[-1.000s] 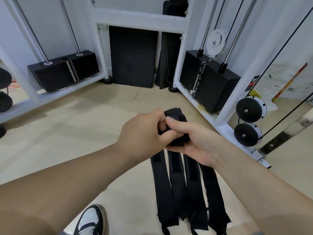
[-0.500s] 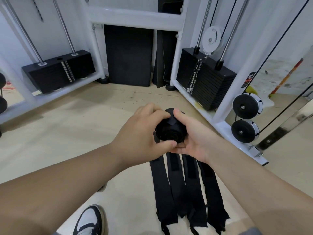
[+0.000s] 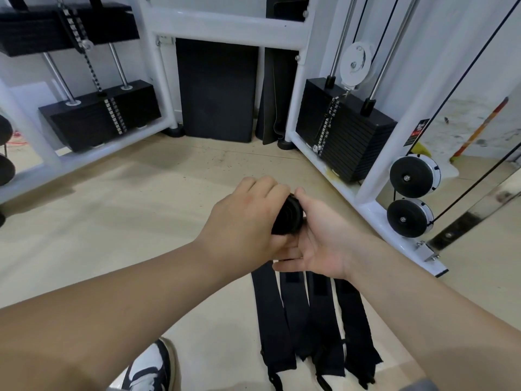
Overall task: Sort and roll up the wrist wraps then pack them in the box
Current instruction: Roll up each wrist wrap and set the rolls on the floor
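A rolled black wrist wrap (image 3: 290, 217) sits between both hands, its spiral end facing me. My left hand (image 3: 245, 221) curls over its left side and top. My right hand (image 3: 318, 238) cradles it from the right and below, thumb on the roll's upper edge. Several flat black wrist wraps (image 3: 310, 320) lie side by side on the floor under my hands, their near ends frayed with thin loops. No box is in view.
A white cable machine frame (image 3: 234, 26) surrounds the floor area, with black weight stacks at left (image 3: 98, 119) and right (image 3: 344, 142). Two black pulleys (image 3: 411, 198) sit at right. Black mats (image 3: 217, 88) lean on the far wall. My shoe (image 3: 152, 368) is at the bottom.
The wrap in my hands went from a loose bundle to a tight roll. My left hand has closed further over it, and the view has tilted slightly.
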### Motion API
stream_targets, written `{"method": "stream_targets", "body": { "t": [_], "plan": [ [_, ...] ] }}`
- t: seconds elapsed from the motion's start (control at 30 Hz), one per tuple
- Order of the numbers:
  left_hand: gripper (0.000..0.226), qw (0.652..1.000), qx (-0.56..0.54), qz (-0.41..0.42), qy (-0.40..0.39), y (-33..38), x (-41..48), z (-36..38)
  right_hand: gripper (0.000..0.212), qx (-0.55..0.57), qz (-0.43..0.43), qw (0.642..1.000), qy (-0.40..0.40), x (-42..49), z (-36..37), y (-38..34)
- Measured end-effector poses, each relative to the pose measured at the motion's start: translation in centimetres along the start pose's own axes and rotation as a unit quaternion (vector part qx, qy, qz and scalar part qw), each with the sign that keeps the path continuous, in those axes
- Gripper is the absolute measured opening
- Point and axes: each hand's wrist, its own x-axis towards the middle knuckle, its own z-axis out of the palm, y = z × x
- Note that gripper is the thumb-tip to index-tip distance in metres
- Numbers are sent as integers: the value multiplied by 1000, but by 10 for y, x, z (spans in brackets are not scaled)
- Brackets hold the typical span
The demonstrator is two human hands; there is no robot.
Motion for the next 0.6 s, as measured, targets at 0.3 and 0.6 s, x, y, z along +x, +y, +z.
{"method": "stream_targets", "body": {
  "t": [0.3,0.6],
  "plan": [
    [32,1000,8,16,0,-10,-4,0,88,31,52,997,-39,0,-1,1],
    [45,999,-13,38,13,-13,-3,3,40,173,-18,984,-35,3,0,0]
  ]
}}
